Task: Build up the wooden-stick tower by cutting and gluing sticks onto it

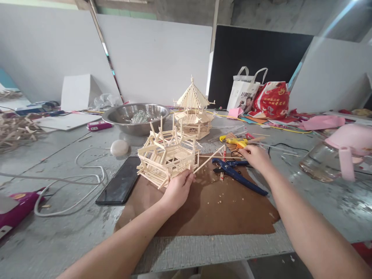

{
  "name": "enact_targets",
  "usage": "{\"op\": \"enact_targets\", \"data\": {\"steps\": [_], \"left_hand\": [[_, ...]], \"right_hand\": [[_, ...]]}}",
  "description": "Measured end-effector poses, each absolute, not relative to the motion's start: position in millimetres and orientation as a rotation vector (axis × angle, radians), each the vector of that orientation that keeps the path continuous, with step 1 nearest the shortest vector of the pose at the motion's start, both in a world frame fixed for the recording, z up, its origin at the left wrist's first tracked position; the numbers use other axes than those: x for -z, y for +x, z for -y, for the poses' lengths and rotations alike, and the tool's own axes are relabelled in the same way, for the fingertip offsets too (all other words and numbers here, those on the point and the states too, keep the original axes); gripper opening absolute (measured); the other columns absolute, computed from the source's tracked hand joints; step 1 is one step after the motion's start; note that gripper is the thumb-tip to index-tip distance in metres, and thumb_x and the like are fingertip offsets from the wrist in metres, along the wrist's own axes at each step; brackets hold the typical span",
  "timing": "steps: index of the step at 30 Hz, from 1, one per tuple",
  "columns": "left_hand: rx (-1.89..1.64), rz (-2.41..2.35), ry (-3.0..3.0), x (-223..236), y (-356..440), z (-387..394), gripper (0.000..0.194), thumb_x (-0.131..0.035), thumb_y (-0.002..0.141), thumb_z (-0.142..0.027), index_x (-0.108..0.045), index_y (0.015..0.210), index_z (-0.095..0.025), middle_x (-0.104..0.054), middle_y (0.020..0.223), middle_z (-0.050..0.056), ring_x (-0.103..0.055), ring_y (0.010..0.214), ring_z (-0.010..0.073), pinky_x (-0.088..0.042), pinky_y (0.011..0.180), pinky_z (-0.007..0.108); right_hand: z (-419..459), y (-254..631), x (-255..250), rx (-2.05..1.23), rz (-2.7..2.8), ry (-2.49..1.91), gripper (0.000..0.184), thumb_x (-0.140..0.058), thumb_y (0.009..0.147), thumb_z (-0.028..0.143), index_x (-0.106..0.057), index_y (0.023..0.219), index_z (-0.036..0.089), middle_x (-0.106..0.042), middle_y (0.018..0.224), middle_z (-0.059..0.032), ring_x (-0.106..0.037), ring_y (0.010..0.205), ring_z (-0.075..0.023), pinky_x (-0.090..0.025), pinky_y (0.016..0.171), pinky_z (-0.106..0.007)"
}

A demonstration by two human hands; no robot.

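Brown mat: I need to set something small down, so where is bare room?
The mat looks mostly bare between its near edge and the blue cutters. Its far side is crowded: stick frame, left hand, blue cutters.

Lighting's moderate and fairly even across my desk (58,155). Bluish-white flare streak at upper right, beyond the desk's far edge; glare patch on the desktop near its right edge. Bright highlights on the steel bowl (116,121), far side. Soft shadow on the brown mat (215,217) by my left grip (178,192), near edge. Wide-angle stretch tilts the pink-lidded jug (322,159), right edge. Far-left stick pile (17,130) looks soft.
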State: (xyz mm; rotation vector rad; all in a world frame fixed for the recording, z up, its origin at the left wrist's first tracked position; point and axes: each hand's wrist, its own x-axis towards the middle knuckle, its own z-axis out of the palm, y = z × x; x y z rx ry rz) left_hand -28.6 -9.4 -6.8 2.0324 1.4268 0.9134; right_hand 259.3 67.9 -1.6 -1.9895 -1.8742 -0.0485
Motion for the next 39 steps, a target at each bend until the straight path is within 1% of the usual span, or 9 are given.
{"op": "enact_targets", "data": {"steps": [4,11,15,19,22,24,27,32,39], "left_hand": [[-0.929,-1.435,2.024,7.4,-29.1,10.5,0.030,-0.032,0.085,-0.032,-0.051,0.066,-0.019,-0.056,0.067,0.001,-0.052,0.067,0.0147,-0.038,0.066,0.026],[-0.976,-1.404,2.067,3.4,-28.4,17.3,0.028,-0.033,0.086,-0.033,-0.048,0.066,-0.019,-0.052,0.058,-0.002,-0.048,0.056,0.0115,-0.037,0.057,0.022],[-1.039,-1.415,2.104,-3.1,-26.0,24.5,0.023,-0.037,0.085,-0.032,-0.051,0.072,-0.019,-0.050,0.059,-0.003,-0.046,0.055,0.0100,-0.036,0.054,0.020],[-0.984,-1.442,2.146,-7.6,-24.3,29.9,0.022,-0.039,0.084,-0.032,-0.053,0.073,-0.019,-0.053,0.060,-0.003,-0.049,0.056,0.0102,-0.037,0.054,0.020],[-0.927,-1.479,2.166,-8.4,-24.4,31.4,0.023,-0.039,0.084,-0.033,-0.054,0.074,-0.019,-0.055,0.059,-0.002,-0.050,0.054,0.0109,-0.037,0.052,0.021],[-0.905,-1.501,2.175,-8.0,-24.3,32.0,0.023,-0.038,0.084,-0.033,-0.055,0.075,-0.019,-0.055,0.058,-0.002,-0.050,0.053,0.0113,-0.037,0.051,0.021],[-0.893,-1.505,2.208,-7.8,-23.3,33.7,0.022,-0.039,0.083,-0.033,-0.056,0.077,-0.020,-0.058,0.060,-0.001,-0.053,0.054,0.0120,-0.038,0.051,0.021],[-0.985,-1.421,2.357,-24.9,-28.3,39.9,0.021,-0.040,0.084,-0.029,-0.058,0.087,-0.019,-0.063,0.070,0.002,-0.056,0.061,0.0123,-0.041,0.056,0.022],[-1.769,-1.823,2.193,-64.5,-83.8,19.3,0.015,-0.048,0.080,-0.026,-0.060,0.083,-0.018,-0.060,0.079,0.003,-0.053,0.070,0.0129,-0.043,0.066,0.025]], "right_hand": [[-42.7,232.4,-15.0,-0.122,2.275,-2.081,0.044,-0.047,0.065,0.064,-0.062,0.060,0.023,-0.063,0.064,-0.0055,-0.058,0.063,-0.0224,-0.034,0.051,-0.028],[-30.6,222.1,-16.8,-0.093,2.614,-2.028,0.031,-0.057,0.064,0.050,-0.062,0.081,0.024,-0.065,0.088,-0.0054,-0.059,0.084,-0.0257,-0.038,0.062,-0.031],[-30.8,220.3,-14.9,0.001,2.389,-1.944,0.033,-0.053,0.068,0.052,-0.059,0.079,0.021,-0.063,0.089,-0.0060,-0.058,0.081,-0.0241,-0.041,0.061,-0.031],[-25.1,210.2,-18.9,-0.005,1.962,-1.529,0.032,-0.048,0.077,0.044,-0.052,0.100,0.022,-0.060,0.083,-0.0041,-0.057,0.066,-0.0163,-0.045,0.058,-0.029],[-16.5,200.2,-23.1,0.301,1.756,-1.233,0.041,-0.051,0.077,0.033,-0.043,0.116,0.020,-0.055,0.103,-0.0110,-0.056,0.090,-0.0222,-0.045,0.075,-0.037],[-11.2,194.3,-24.5,0.466,1.874,-1.071,0.041,-0.053,0.077,0.028,-0.045,0.116,0.023,-0.052,0.114,-0.0116,-0.046,0.109,-0.0265,-0.035,0.090,-0.044],[-7.6,188.9,-22.1,0.478,2.194,-0.872,0.024,-0.051,0.080,0.024,-0.055,0.103,0.029,-0.061,0.102,-0.0044,-0.050,0.105,-0.0238,-0.023,0.098,-0.050],[-13.5,191.9,-15.8,0.191,2.306,-0.818,0.017,-0.045,0.084,0.024,-0.060,0.092,0.024,-0.064,0.085,-0.0032,-0.059,0.078,-0.0151,-0.045,0.077,-0.032],[-35.3,186.3,-41.1,0.051,2.148,-0.966,0.020,-0.044,0.084,0.028,-0.062,0.090,0.023,-0.066,0.083,-0.0029,-0.061,0.078,-0.0159,-0.046,0.073,-0.028]]}}
